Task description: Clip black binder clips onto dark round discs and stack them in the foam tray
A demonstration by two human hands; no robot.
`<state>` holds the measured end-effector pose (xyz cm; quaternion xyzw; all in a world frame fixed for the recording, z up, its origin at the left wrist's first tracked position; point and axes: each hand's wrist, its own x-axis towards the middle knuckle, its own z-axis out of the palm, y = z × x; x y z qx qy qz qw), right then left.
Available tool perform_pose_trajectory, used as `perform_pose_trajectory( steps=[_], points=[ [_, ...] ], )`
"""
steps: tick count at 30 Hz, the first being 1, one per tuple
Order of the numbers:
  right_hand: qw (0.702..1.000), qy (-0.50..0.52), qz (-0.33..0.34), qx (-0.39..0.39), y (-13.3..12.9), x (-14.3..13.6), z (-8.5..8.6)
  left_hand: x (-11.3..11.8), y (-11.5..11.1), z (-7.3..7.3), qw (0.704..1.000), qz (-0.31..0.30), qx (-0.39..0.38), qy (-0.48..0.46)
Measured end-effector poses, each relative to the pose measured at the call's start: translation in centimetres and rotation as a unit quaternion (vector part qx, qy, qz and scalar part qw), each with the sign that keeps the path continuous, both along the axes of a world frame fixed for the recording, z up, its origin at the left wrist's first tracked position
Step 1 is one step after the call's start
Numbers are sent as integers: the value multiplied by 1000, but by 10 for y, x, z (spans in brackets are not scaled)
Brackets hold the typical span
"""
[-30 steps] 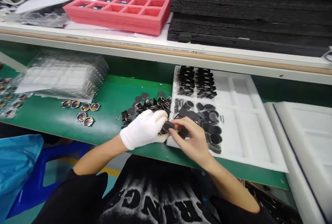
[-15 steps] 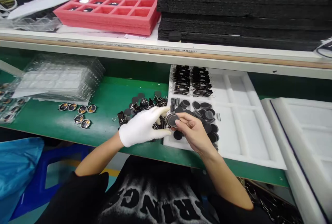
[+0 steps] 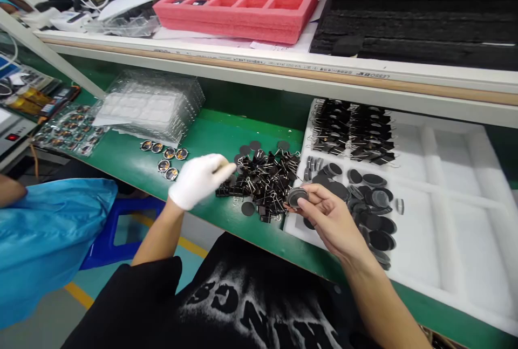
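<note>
My right hand [image 3: 327, 214], bare, pinches a round dark disc [image 3: 297, 197] with a metallic-looking rim over the left edge of the white foam tray [image 3: 439, 176]. In a white glove, my left hand [image 3: 204, 179] hovers just left of a heap of black binder clips [image 3: 263, 182], its fingers drawn together; whether something small is between them cannot be made out. Many loose dark discs [image 3: 372, 209] lie in the tray, below rows of black clips [image 3: 352, 128]. Several round metal-rimmed parts [image 3: 170, 153] rest on the green table left of my left hand.
Stacked clear plastic trays [image 3: 149, 103] stand at the back left, near a sheet of small round parts [image 3: 70, 130]. Overhead, a shelf edge [image 3: 251, 66] crosses the view beneath a red foam tray [image 3: 230, 17] and black foam [image 3: 413, 14]. A person's blue garment [image 3: 52, 235] is at lower left.
My left hand has moved left, away from the disc, and its fingers have closed together. My right hand still holds the disc. The view has turned left.
</note>
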<state>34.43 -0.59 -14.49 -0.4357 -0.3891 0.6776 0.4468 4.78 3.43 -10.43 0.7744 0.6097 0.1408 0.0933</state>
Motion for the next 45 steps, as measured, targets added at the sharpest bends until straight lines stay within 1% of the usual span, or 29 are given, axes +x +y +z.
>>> perform_pose_trajectory(
  steps=[1,2,3,5,7,8,10,13,15,18,21,24,26,27,31,32,34,37,39,42,45],
  points=[
    [1000,-3,5,-2,0,0,1,-13,7,-1,998,45,-13,47],
    [1000,-7,7,-4,1,-1,1,-24,13,-3,993,71,-41,88],
    [1000,-12,7,-6,1,-2,2,-32,19,-6,987,76,-82,116],
    [1000,-18,0,-9,3,-5,2,-42,26,-14,975,43,-167,138],
    [1000,-9,-1,-16,4,-7,3,-47,28,-24,969,-7,-212,128],
    [1000,0,1,-22,5,-8,4,-50,28,-29,969,-28,-215,117],
    [999,20,7,-34,5,-9,6,-55,27,-37,976,-60,-194,84],
    [999,34,14,-38,7,-13,10,-57,24,-42,989,-67,-132,15],
    [999,32,19,-28,8,-19,12,-48,20,-39,993,-57,-87,-56],
    [999,46,12,-17,12,-34,16,-16,11,-28,979,-73,-48,-183],
    [997,80,16,-18,15,-46,19,22,0,-20,954,-109,-73,-269],
    [995,98,22,-29,15,-46,22,46,-7,-16,933,-137,-111,-313],
    [995,94,8,-32,14,-42,23,53,-11,-15,931,-145,-110,-316],
    [995,90,1,-33,14,-39,23,55,-13,-15,937,-138,-105,-304],
    [996,86,-4,-37,11,-32,24,64,-20,-10,972,-55,-100,-207],
    [996,86,-3,-37,10,-31,24,66,-21,-8,975,-41,-102,-191],
    [995,90,-1,-40,9,-30,23,69,-23,-5,976,-36,-114,-180],
    [991,117,-21,-55,10,-30,22,70,-23,-3,968,-39,-140,-207],
    [983,154,-64,-79,12,-33,20,70,-22,-4,957,-31,-150,-246],
    [964,200,-126,-120,15,-42,17,74,-24,-9,939,-16,-153,-308],
    [957,218,-140,-134,15,-54,15,83,-26,-20,921,-6,-155,-356]
  ],
)
